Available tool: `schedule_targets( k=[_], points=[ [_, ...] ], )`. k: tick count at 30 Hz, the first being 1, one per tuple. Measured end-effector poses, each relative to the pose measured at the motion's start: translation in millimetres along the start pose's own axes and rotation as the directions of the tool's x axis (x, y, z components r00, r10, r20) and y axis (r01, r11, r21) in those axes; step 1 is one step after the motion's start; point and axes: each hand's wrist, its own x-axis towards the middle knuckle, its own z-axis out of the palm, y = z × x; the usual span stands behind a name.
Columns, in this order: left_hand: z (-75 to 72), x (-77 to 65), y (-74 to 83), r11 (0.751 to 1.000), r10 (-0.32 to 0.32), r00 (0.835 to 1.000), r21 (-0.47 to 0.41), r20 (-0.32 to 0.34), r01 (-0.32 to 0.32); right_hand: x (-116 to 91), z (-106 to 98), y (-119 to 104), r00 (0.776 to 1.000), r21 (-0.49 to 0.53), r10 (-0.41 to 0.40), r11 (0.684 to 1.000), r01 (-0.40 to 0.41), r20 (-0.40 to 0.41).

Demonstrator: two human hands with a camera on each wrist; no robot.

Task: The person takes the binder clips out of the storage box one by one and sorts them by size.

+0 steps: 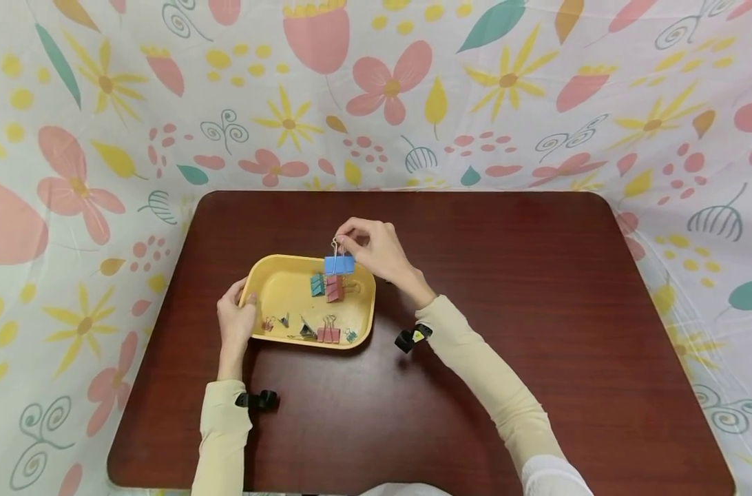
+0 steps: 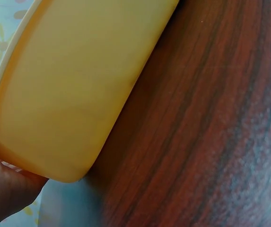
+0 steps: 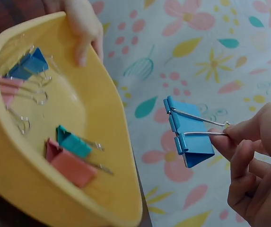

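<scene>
A large blue binder clip (image 1: 339, 265) hangs by its wire handles from my right hand (image 1: 376, 249), whose thumb and fingertips pinch them, as the right wrist view shows up close with the blue clip (image 3: 188, 130). It is held over the far right rim of a yellow tray (image 1: 283, 275). My left hand (image 1: 236, 315) grips the tray's left end, thumb over the rim. Inside the tray lie a green binder clip (image 1: 317, 284) and a red binder clip (image 1: 334, 289) side by side. Nearer me are a pink binder clip (image 1: 328, 335), a dark clip (image 1: 306, 331) and several small ones.
The tray is on a dark red-brown wooden table (image 1: 506, 344) with rounded corners. Behind and beside the table hangs a white cloth (image 1: 425, 158) printed with flowers and leaves. Each wrist wears a black strap with a small camera (image 1: 407, 340).
</scene>
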Motion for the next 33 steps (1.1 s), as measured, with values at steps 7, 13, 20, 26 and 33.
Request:
schedule_targets(
  k=[7,13,20,26,33],
  points=[
    [-0.6,-1.7,-3.5,1.0,0.01,1.0,0.002,-0.012,-0.01,-8,-19,12,0.998,-0.055,0.033,0.998,-0.036,-0.059],
    [0.1,-2.9,-3.0,1.0,0.0,1.0,-0.009,-0.001,0.0,-17,-38,22,0.991,-0.083,0.066,0.994,-0.076,-0.12],
    [-0.9,-2.5,0.2,1.0,-0.002,1.0,-0.022,-0.001,0.002,-24,-58,33,0.985,-0.111,0.089,0.988,-0.106,-0.147],
    [-1.4,-2.9,1.3,1.0,-0.002,1.0,-0.017,-0.007,0.002,-30,-75,44,0.973,-0.106,0.133,0.982,-0.155,-0.191],
    [-1.0,-2.8,1.5,1.0,-0.003,1.0,-0.026,-0.002,0.003,-41,-90,58,0.957,-0.118,0.168,0.973,-0.2,-0.238]
  ],
)
